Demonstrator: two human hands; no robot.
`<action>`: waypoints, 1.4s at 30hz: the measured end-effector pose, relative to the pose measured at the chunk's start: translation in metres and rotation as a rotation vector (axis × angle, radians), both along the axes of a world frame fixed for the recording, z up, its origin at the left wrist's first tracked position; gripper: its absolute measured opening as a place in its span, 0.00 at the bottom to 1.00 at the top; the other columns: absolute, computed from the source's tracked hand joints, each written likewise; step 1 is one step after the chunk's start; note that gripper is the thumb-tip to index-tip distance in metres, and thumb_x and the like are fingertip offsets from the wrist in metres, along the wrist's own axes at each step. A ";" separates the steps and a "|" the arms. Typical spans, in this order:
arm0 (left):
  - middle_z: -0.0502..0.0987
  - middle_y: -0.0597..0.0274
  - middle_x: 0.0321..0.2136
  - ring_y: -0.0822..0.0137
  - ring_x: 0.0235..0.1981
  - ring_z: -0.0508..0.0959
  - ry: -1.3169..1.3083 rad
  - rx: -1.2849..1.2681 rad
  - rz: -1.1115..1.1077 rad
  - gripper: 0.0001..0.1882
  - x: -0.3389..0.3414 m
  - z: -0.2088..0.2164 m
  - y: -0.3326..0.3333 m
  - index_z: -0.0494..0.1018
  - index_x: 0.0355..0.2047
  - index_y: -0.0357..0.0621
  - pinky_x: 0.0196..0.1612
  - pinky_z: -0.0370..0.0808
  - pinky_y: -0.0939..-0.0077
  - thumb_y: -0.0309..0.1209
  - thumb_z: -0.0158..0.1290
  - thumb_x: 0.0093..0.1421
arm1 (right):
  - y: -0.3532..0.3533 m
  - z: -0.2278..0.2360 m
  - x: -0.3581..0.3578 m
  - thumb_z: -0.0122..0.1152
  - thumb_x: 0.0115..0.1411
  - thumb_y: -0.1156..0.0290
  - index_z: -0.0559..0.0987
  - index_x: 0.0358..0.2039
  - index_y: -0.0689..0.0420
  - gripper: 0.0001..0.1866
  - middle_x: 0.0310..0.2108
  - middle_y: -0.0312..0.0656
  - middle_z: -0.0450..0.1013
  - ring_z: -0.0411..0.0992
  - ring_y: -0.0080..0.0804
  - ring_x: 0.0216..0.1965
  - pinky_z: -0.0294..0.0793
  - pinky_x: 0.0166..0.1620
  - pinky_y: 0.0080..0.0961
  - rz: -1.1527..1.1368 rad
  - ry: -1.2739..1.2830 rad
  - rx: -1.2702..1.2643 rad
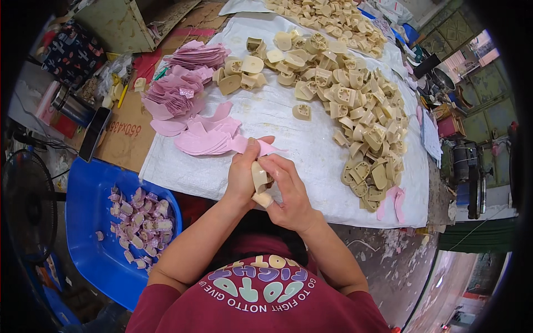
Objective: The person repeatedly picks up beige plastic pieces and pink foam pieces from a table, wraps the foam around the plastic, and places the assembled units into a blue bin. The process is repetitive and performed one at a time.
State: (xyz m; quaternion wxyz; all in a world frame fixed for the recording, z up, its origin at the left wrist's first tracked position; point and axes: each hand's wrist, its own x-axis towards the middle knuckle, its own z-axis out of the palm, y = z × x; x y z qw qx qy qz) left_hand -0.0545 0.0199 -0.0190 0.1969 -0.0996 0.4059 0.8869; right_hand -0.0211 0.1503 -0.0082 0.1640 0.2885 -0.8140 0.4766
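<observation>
Between my hands, over the table's front edge, is a beige plastic shoe heel [259,176]. My left hand [241,178] is closed round its left side. A thin pink covering piece [268,149] sticks out by the left thumb and fingers; how it is held is partly hidden. My right hand [290,191] has its fingers curled on the heel's right side, and a pale cover seems to sit on its thumb. Just beyond lies a fanned stack of pink pieces [206,136]. Behind that stand taller pink stacks [172,91].
Many loose beige heels [355,100] spread over the white sheet [255,119] on the right. A blue tub [83,222] at the left holds several pink-covered heels [141,222]. Two pink strips [395,202] hang near the front right edge. A fan [28,205] stands far left.
</observation>
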 end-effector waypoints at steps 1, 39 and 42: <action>0.75 0.62 0.31 0.72 0.29 0.76 -0.008 -0.029 0.035 0.24 -0.001 -0.004 0.002 0.66 0.56 0.42 0.31 0.75 0.75 0.46 0.36 0.71 | 0.000 0.003 0.000 0.70 0.47 0.72 0.71 0.53 0.62 0.31 0.50 0.52 0.68 0.70 0.46 0.49 0.72 0.51 0.32 0.025 -0.006 0.026; 0.68 0.49 0.56 0.62 0.58 0.69 0.129 0.022 0.246 0.30 0.020 0.020 -0.011 0.58 0.61 0.31 0.61 0.64 0.69 0.43 0.45 0.68 | -0.014 0.027 0.023 0.59 0.60 0.78 0.72 0.51 0.62 0.18 0.41 0.41 0.75 0.75 0.26 0.41 0.77 0.41 0.22 0.066 -0.684 -0.532; 0.69 0.49 0.55 0.63 0.57 0.70 0.143 0.088 0.278 0.30 0.022 0.026 -0.010 0.58 0.61 0.31 0.60 0.65 0.69 0.42 0.48 0.67 | -0.019 0.045 0.026 0.60 0.58 0.79 0.72 0.53 0.61 0.21 0.44 0.45 0.74 0.75 0.31 0.44 0.78 0.43 0.25 0.049 -0.419 -0.190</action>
